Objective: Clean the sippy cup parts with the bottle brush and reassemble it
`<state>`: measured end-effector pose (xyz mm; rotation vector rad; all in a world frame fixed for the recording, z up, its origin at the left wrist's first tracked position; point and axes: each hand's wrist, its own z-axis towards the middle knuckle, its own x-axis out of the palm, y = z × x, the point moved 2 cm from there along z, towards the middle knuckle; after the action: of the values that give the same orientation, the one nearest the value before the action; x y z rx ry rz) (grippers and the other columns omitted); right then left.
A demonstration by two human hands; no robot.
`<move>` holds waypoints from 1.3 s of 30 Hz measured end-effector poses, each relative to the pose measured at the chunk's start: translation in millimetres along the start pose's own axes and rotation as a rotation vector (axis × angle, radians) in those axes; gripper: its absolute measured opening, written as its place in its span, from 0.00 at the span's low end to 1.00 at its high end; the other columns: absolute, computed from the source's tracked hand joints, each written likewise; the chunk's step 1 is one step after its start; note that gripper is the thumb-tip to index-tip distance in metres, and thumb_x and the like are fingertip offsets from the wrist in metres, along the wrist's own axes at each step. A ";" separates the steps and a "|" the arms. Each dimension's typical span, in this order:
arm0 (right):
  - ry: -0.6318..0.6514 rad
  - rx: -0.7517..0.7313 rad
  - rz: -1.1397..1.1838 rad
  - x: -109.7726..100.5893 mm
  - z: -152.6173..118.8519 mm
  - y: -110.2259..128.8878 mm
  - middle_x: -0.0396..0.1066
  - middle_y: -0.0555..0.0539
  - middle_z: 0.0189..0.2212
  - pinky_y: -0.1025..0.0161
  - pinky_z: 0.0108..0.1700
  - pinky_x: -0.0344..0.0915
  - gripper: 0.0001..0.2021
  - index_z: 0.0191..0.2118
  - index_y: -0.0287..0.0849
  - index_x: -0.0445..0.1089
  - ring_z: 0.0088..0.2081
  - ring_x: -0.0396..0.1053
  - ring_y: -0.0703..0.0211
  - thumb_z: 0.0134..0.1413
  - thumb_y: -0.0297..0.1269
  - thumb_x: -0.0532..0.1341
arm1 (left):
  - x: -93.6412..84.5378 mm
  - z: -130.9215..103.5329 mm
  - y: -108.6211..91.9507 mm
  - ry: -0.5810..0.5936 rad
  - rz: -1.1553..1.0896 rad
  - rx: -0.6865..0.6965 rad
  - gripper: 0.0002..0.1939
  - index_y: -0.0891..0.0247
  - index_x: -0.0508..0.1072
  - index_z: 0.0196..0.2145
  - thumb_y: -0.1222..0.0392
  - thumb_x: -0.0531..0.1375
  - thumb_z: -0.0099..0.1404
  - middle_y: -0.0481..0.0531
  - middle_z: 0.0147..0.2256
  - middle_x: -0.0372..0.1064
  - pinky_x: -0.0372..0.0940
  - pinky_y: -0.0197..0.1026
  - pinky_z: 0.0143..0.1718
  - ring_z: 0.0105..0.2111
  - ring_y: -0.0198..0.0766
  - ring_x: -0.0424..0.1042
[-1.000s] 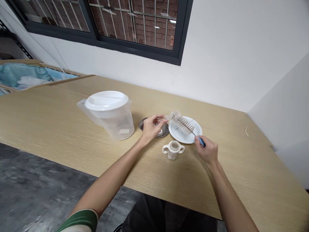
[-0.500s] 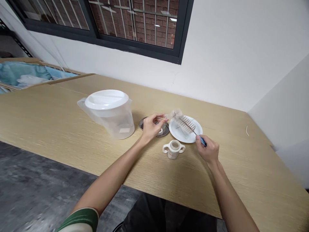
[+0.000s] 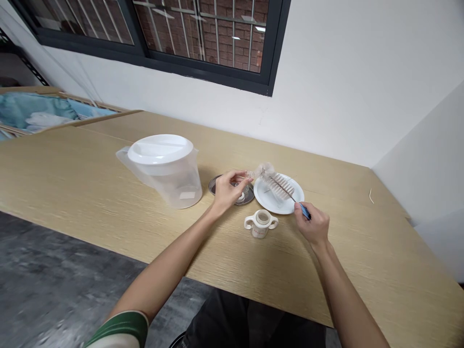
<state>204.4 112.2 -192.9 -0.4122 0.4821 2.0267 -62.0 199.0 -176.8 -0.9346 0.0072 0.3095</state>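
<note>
My right hand (image 3: pixel 312 222) is closed around the blue handle of a bottle brush (image 3: pixel 282 186), whose pale bristles slant up and left over a white plate (image 3: pixel 297 189). In my left hand (image 3: pixel 229 191), thumb and fingers pinch a small clear piece (image 3: pixel 250 174) against the brush's tip; its exact kind is too small to make out. Under the left hand lies a dark round metal dish (image 3: pixel 213 187) with a small white and clear part in it, partly hidden. Nearer me a small two-handled baby bottle (image 3: pixel 261 224) stands upright, its top uncovered.
A translucent pitcher (image 3: pixel 174 181) with a white lid stands to the left on the wooden table (image 3: pixel 90 179). A thin pale strip (image 3: pixel 370 196) lies at the right. Behind are the wall and a barred window; a crate with blue bags (image 3: pixel 39 113) is at far left.
</note>
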 end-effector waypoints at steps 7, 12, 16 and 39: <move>0.003 0.001 0.006 -0.1 0.1 0.1 0.61 0.56 0.15 0.69 0.24 0.54 0.09 0.32 0.38 0.73 0.18 0.60 0.69 0.61 0.36 0.61 | -0.8 -0.6 -0.2 0.013 0.015 0.008 0.14 0.62 0.78 0.37 0.51 0.68 0.57 0.54 0.37 0.78 0.72 0.41 0.35 0.31 0.40 0.77; -0.004 -0.006 0.001 -0.7 0.8 0.8 0.62 0.56 0.15 0.69 0.24 0.54 0.09 0.32 0.38 0.73 0.18 0.60 0.69 0.61 0.36 0.61 | -0.5 -1.2 0.9 0.021 0.027 0.015 0.15 0.62 0.78 0.38 0.50 0.68 0.57 0.54 0.37 0.78 0.72 0.42 0.35 0.30 0.40 0.76; -0.012 -0.011 0.019 -1.9 1.8 1.8 0.61 0.56 0.15 0.69 0.24 0.54 0.08 0.32 0.37 0.73 0.17 0.59 0.70 0.61 0.35 0.61 | -0.4 -0.9 0.7 0.023 0.032 0.018 0.15 0.62 0.78 0.37 0.50 0.68 0.57 0.54 0.37 0.78 0.72 0.41 0.35 0.30 0.39 0.76; 0.019 -0.015 0.037 0.6 0.0 3.4 0.58 0.57 0.14 0.69 0.23 0.53 0.09 0.31 0.38 0.72 0.17 0.57 0.70 0.61 0.36 0.60 | -0.2 -1.2 -0.4 0.030 0.031 0.002 0.16 0.64 0.78 0.38 0.51 0.68 0.57 0.55 0.37 0.78 0.72 0.42 0.36 0.30 0.40 0.77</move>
<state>201.1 111.1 -192.6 -0.4349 0.4896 2.0645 -61.9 197.8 -177.2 -0.9381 0.0493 0.3239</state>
